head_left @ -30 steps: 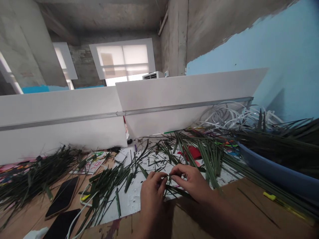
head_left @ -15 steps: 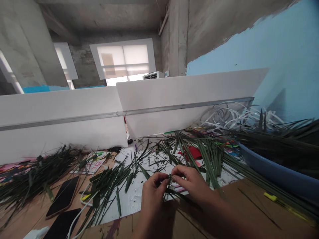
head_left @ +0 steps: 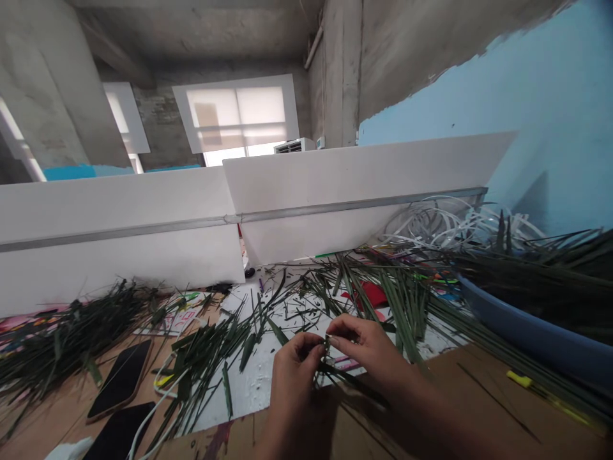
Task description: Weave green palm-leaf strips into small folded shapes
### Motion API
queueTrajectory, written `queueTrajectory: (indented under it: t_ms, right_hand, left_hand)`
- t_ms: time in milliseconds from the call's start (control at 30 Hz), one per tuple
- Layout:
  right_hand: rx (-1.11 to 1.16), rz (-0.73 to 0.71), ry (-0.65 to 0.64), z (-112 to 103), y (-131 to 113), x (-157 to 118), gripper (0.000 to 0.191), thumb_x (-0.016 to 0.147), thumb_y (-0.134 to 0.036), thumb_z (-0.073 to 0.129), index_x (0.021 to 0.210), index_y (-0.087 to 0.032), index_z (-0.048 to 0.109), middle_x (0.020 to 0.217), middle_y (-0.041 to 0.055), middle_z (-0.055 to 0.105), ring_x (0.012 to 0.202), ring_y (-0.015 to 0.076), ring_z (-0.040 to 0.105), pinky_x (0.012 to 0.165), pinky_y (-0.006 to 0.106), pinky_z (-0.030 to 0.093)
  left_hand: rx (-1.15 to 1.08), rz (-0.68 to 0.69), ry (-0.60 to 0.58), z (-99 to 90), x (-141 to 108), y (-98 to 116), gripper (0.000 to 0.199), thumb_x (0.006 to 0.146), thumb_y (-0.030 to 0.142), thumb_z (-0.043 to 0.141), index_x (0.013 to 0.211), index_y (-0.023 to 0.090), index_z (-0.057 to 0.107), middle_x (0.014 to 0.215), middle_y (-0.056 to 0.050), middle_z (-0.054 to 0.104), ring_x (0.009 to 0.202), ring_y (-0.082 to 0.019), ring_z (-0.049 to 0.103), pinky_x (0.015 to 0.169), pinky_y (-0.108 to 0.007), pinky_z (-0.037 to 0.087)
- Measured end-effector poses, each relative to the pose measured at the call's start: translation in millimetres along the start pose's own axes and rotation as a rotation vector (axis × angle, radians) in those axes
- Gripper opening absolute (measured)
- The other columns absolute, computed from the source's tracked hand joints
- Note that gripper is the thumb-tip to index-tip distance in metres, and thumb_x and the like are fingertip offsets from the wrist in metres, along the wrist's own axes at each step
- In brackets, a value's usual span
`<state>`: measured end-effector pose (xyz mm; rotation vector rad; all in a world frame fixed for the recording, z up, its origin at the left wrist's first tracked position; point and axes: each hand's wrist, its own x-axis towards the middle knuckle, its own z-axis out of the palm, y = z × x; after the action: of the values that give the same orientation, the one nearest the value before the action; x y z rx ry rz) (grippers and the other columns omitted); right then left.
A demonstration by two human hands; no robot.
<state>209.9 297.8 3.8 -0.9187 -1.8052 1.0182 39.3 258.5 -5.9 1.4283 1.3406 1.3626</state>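
Observation:
My left hand pinches a dark green leaf strip between thumb and fingers. Close beside it, my right hand is closed on the same piece, its thumb and forefinger almost touching the left fingertips. Long leaf ends trail below the hands toward the lower right. Exactly how the strip is bent or folded between the fingertips is too small to make out. Cut green leaf strips lie behind my right hand, and more leaf pieces are scattered to the left, on a white sheet.
Two phones and a white cable lie at the left, near a leaf heap. A blue basin full of leaves stands at the right, near a yellow cutter. White strip coils and white panels are behind.
My right hand has shifted slightly up and to the left at the fingertips. My left hand stays nearly where it was, and both still pinch the leaf strip.

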Motion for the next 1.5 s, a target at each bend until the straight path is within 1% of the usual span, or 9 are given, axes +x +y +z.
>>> queueTrajectory:
  t_ms: [133, 333, 467, 600, 767, 933, 1067, 1333, 1500]
  right_hand:
    - [-0.053, -0.033, 0.018, -0.1, -0.3, 1.2, 0.01, 0.083, -0.025, 0.061, 0.076, -0.019, 0.066, 0.073, 0.0005, 0.063, 0.071, 0.0185, 0.058, 0.058, 0.025, 0.047]
    - [-0.03, -0.006, -0.017, 4.4, -3.1, -2.2, 0.011, 0.085, -0.026, 0.058, 0.078, -0.02, 0.062, 0.075, -0.0002, 0.061, 0.071, 0.0176, 0.057, 0.06, 0.025, 0.045]
    - [-0.046, -0.008, -0.012, 2.5, -2.3, -1.1, 0.012, 0.087, -0.028, 0.058, 0.079, -0.019, 0.061, 0.074, -0.0006, 0.059, 0.07, 0.0168, 0.054, 0.06, 0.025, 0.042]
    - [-0.105, -0.056, 0.008, 0.8, -0.2, 0.7, 0.014, 0.088, -0.029, 0.057, 0.078, -0.019, 0.06, 0.072, -0.001, 0.058, 0.069, 0.0163, 0.052, 0.062, 0.026, 0.04]
    - [-0.045, 0.03, -0.013, 3.8, 1.9, 0.2, 0.013, 0.087, -0.031, 0.057, 0.081, -0.02, 0.061, 0.074, -0.0006, 0.057, 0.068, 0.0171, 0.053, 0.056, 0.025, 0.042]
    - [-0.041, 0.004, -0.016, 6.3, 2.4, -0.3, 0.012, 0.087, -0.03, 0.059, 0.08, -0.021, 0.061, 0.075, -0.0002, 0.059, 0.072, 0.0175, 0.054, 0.058, 0.024, 0.044]
    - [-0.024, 0.033, -0.025, 6.7, 3.5, -0.2, 0.012, 0.087, -0.031, 0.06, 0.082, -0.02, 0.063, 0.077, 0.0001, 0.059, 0.074, 0.0176, 0.054, 0.06, 0.024, 0.045]
    - [0.055, 0.089, -0.042, 6.2, 1.3, -1.3, 0.017, 0.085, -0.037, 0.061, 0.083, -0.02, 0.063, 0.076, -0.0002, 0.054, 0.07, 0.0177, 0.051, 0.052, 0.023, 0.048]
    - [0.008, 0.078, -0.025, 4.0, 1.5, 0.3, 0.013, 0.085, -0.033, 0.06, 0.082, -0.02, 0.062, 0.075, -0.0004, 0.055, 0.07, 0.0171, 0.051, 0.054, 0.023, 0.045]
  left_hand:
    - [0.002, -0.002, -0.015, 0.1, 0.3, 0.7, 0.014, 0.076, 0.029, 0.066, 0.079, 0.017, 0.071, 0.073, -0.003, 0.07, 0.07, -0.02, 0.06, 0.067, -0.029, 0.047]
    - [0.017, 0.005, -0.073, 1.0, 0.5, -0.8, 0.018, 0.078, 0.031, 0.064, 0.086, 0.016, 0.07, 0.08, -0.006, 0.071, 0.075, -0.021, 0.061, 0.07, -0.03, 0.046]
    - [0.02, -0.017, -0.021, -0.1, -0.6, -3.0, 0.023, 0.08, 0.034, 0.064, 0.095, 0.017, 0.064, 0.077, -0.004, 0.067, 0.074, -0.021, 0.059, 0.07, -0.031, 0.045]
    - [0.059, 0.001, -0.012, -1.0, -0.7, -0.6, 0.018, 0.08, 0.035, 0.063, 0.085, 0.018, 0.061, 0.081, -0.005, 0.068, 0.078, -0.022, 0.059, 0.073, -0.032, 0.045]
    - [0.079, -0.015, -0.026, -0.5, -1.3, 3.1, 0.016, 0.081, 0.035, 0.058, 0.077, 0.02, 0.059, 0.075, -0.004, 0.065, 0.075, -0.022, 0.059, 0.071, -0.032, 0.044]
    - [0.092, -0.002, -0.02, 1.1, -2.0, 3.4, 0.019, 0.08, 0.037, 0.056, 0.076, 0.019, 0.061, 0.07, -0.002, 0.062, 0.069, -0.021, 0.057, 0.067, -0.031, 0.043]
    - [0.095, -0.002, -0.007, 1.4, -1.3, 3.1, 0.025, 0.079, 0.04, 0.057, 0.081, 0.018, 0.067, 0.068, -0.002, 0.062, 0.067, -0.02, 0.053, 0.065, -0.03, 0.041]
    - [0.082, 0.008, -0.014, 0.4, -1.8, 2.1, 0.028, 0.08, 0.04, 0.057, 0.089, 0.018, 0.073, 0.078, -0.004, 0.07, 0.072, -0.021, 0.055, 0.069, -0.029, 0.043]
    - [0.16, 0.003, 0.011, 1.5, -3.7, 2.2, 0.023, 0.082, 0.04, 0.057, 0.081, 0.02, 0.067, 0.065, 0.001, 0.059, 0.066, -0.019, 0.05, 0.064, -0.027, 0.038]
